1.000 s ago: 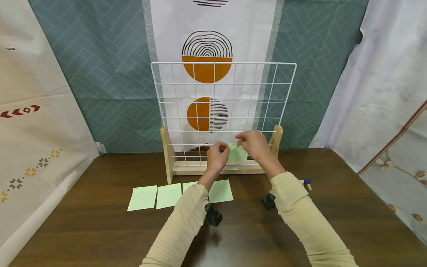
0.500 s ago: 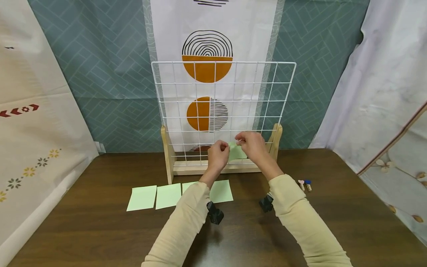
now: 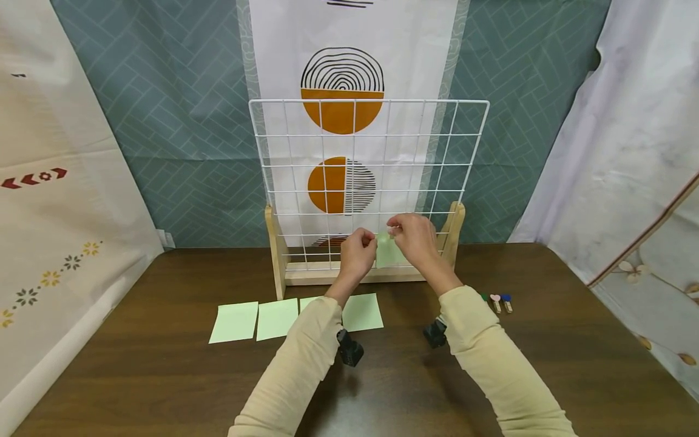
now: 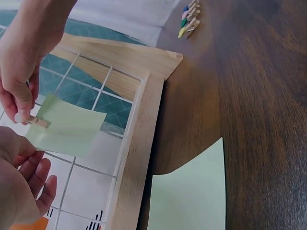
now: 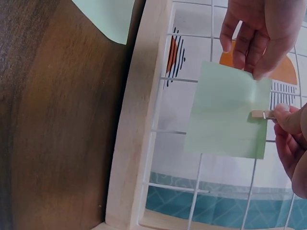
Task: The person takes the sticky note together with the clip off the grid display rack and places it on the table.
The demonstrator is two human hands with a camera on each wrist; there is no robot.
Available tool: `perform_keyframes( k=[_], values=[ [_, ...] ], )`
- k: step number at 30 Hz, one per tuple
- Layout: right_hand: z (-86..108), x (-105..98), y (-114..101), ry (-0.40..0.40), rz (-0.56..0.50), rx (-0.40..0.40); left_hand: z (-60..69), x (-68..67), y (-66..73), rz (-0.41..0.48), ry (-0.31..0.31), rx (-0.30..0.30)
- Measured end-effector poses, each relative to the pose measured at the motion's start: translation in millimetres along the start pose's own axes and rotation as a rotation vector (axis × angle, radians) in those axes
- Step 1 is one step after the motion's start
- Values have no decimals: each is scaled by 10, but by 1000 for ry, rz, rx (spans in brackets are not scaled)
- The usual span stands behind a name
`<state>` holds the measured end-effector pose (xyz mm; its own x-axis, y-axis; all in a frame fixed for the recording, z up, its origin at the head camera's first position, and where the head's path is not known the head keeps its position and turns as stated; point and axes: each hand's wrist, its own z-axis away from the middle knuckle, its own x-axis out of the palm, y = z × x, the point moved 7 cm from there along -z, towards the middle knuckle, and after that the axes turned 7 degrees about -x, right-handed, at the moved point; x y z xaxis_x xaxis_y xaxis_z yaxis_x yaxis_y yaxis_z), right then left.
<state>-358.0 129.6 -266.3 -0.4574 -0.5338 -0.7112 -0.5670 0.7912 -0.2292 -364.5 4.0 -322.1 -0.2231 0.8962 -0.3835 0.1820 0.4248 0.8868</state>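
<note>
My left hand (image 3: 357,258) pinches the top left corner of a light green paper sheet (image 3: 388,254), low in front of the white wire grid (image 3: 371,135). Between thumb and fingers, my right hand (image 3: 416,240) holds a small wooden clothespin (image 5: 259,114), which sits over the sheet's upper edge. Both wrist views show the sheet lying against the grid's wires. Whether the clothespin also grips a wire cannot be told. Its far end is covered by my fingers.
Several green sheets (image 3: 233,323) lie in a row on the dark table (image 3: 393,388), one partly behind my left forearm. Small clothespins with coloured tops (image 3: 496,303) lie at the right. The grid stands in a wooden base (image 3: 306,278) before a patterned curtain.
Both hands stay almost in place at the grid, still holding the sheet and clothespin. The right forearm has shifted slightly left, uncovering more of the clothespins on the table.
</note>
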Motion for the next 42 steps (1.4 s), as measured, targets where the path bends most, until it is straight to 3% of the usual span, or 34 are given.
perform_keyframes(
  k=[11,14,20,28,34,42],
  values=[
    [-52,-119,-47,113,-40,-42,-7,-24,-21,-6,-13,3],
    [-71,-115,-64,64,-87,-11,5,-39,-40,16,-21,-10],
    [-19,-46,-1,-47,-203,125,56,-67,-94,55,-40,-28],
    [12,-119,6,-27,-378,156,125,-178,-106,112,-62,-50],
    [52,-186,27,-36,-396,159,177,-249,-104,110,-62,-36],
    [119,-244,121,-55,-344,142,272,-309,-104,160,-101,-38]
  ],
)
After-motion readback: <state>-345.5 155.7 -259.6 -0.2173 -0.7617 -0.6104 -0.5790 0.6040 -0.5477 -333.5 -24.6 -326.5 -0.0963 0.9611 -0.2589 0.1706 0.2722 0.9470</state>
